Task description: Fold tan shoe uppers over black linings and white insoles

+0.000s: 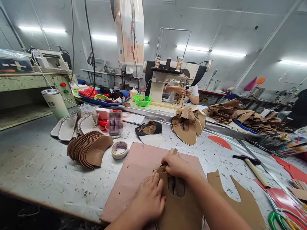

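A brown fabric piece [182, 207] with an oval opening lies on the pink board [131, 166] in front of me. My left hand [152, 195] rests flat on its left edge, fingers extended and pointing up the board. At the piece's upper end my right hand [174, 164] is closed, its fingers pinching the folded brown fabric. Part of the piece is hidden under my right forearm. Beside the board on the right is another brown cut piece [249, 207].
Left of the board are a tape roll [120, 150], stacked brown pieces [88, 148] and a tumbler [55, 102]. A hammer [256, 172] and green-handled scissors [275, 220] lie right. Beyond, a person's hands [183, 91] work at a sewing machine [155, 86].
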`<move>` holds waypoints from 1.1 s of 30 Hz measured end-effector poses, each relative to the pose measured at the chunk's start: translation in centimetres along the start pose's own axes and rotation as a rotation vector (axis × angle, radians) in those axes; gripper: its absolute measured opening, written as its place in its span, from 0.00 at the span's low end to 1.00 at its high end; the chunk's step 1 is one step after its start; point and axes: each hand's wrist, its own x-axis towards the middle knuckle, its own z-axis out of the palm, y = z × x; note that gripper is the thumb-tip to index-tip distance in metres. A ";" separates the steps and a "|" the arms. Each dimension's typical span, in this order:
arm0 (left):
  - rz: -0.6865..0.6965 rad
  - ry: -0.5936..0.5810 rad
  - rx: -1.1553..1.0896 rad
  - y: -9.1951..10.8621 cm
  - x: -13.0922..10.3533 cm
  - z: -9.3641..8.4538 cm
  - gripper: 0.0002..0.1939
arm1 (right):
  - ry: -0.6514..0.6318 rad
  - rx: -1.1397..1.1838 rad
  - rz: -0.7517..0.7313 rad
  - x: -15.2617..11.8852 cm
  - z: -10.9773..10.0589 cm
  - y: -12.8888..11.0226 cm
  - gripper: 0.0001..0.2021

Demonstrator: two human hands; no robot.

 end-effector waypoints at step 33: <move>-0.111 -0.109 -0.053 2.0 4.4 -1.8 0.29 | -0.021 -0.159 0.027 3.3 -0.8 0.7 0.10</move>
